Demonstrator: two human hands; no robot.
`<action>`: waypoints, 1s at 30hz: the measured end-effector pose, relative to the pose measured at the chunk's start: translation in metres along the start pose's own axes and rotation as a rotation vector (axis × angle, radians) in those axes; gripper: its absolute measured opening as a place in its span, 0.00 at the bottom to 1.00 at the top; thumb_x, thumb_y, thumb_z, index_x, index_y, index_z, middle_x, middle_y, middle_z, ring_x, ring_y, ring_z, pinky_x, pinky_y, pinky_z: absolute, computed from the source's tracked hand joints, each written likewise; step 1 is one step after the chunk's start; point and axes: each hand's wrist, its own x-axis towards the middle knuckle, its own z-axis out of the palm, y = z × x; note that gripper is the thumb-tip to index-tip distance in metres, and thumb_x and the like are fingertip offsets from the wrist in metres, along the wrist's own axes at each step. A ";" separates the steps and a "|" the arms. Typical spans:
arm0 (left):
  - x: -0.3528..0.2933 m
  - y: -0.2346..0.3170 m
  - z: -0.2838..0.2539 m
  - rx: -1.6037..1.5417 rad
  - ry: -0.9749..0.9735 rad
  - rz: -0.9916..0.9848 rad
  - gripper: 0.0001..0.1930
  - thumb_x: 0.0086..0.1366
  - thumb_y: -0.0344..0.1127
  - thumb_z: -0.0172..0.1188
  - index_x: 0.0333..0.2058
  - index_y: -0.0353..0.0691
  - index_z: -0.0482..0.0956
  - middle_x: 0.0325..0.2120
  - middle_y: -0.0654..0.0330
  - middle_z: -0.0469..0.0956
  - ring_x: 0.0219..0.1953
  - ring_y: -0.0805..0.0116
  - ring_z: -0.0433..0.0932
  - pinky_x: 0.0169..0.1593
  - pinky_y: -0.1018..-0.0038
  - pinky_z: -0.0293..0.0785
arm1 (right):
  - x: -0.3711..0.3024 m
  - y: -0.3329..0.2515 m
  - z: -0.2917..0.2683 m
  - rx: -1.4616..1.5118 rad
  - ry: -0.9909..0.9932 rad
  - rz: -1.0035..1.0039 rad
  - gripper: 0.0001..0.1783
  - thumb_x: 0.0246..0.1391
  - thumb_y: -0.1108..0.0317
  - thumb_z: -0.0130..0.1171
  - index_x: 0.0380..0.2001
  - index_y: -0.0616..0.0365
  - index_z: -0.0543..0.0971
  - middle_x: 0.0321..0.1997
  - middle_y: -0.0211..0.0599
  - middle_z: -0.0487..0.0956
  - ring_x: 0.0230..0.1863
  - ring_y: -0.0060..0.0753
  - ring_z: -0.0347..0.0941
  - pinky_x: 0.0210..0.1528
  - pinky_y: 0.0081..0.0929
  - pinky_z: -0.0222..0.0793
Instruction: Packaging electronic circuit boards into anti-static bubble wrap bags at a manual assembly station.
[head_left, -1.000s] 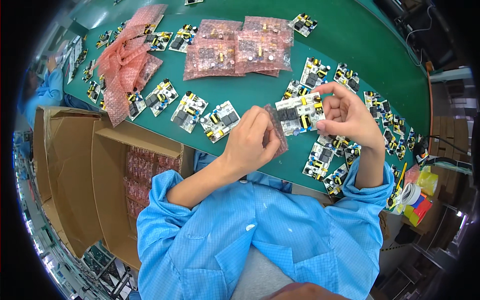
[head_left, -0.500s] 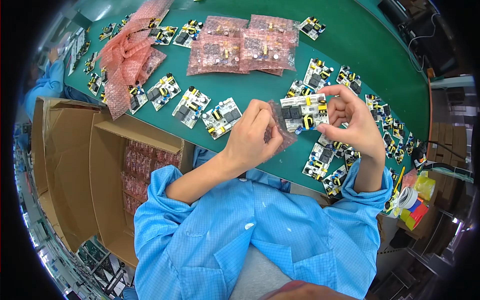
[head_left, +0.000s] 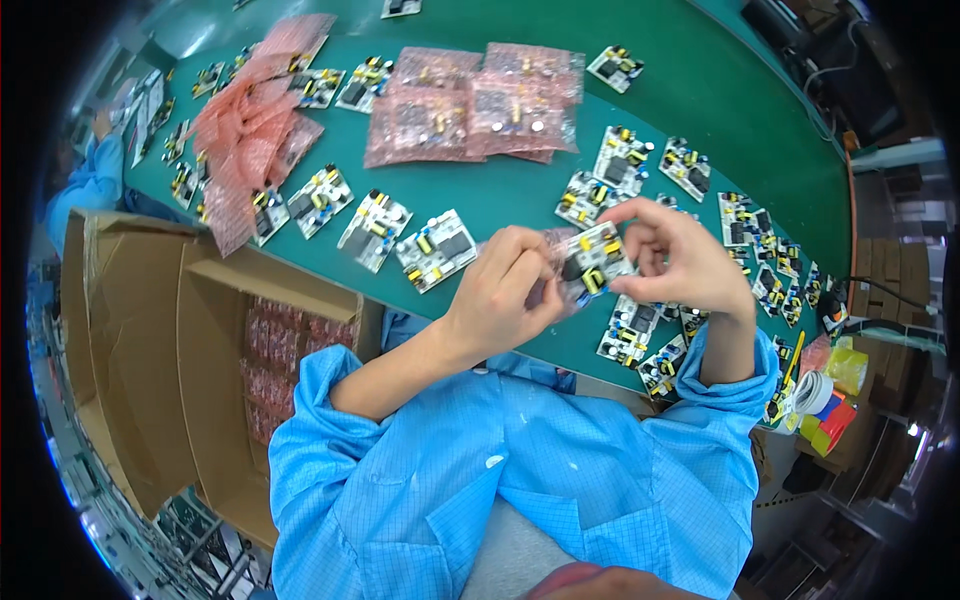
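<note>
Over the front of the green table [head_left: 700, 110], my left hand [head_left: 505, 290] pinches a pink bubble-wrap bag [head_left: 556, 238], partly hidden behind the fingers. A white circuit board [head_left: 603, 258] with black, yellow and blue parts is held at its right edge by my right hand [head_left: 685, 258], between thumb and fingers. The board's left end sits at the bag's mouth and seems partly inside; how deep I cannot tell. Just left of my left hand lies a loose circuit board [head_left: 437, 250]. Several more boards [head_left: 630, 330] lie under and beside my right hand.
Boards in pink bubble wrap [head_left: 520, 110] are stacked at the back middle. A heap of pink bags [head_left: 245, 130] lies to the left. An open cardboard box [head_left: 215, 370] with wrapped pieces stands front left. Tape rolls [head_left: 815, 395] sit right. A co-worker's blue sleeve [head_left: 95, 180] shows far left.
The circuit board has moved left and tilted, its left end now at the bag's mouth. My right hand has come closer to my left hand.
</note>
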 end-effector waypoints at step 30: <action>0.075 0.024 -0.025 0.272 -0.004 0.246 0.13 0.45 0.24 0.70 0.31 0.41 0.79 0.43 0.56 0.77 0.54 0.47 0.74 0.57 0.53 0.70 | -0.002 -0.001 0.007 0.368 0.375 -0.256 0.36 0.50 0.70 0.76 0.59 0.58 0.68 0.30 0.25 0.79 0.22 0.05 0.65 0.23 0.11 0.55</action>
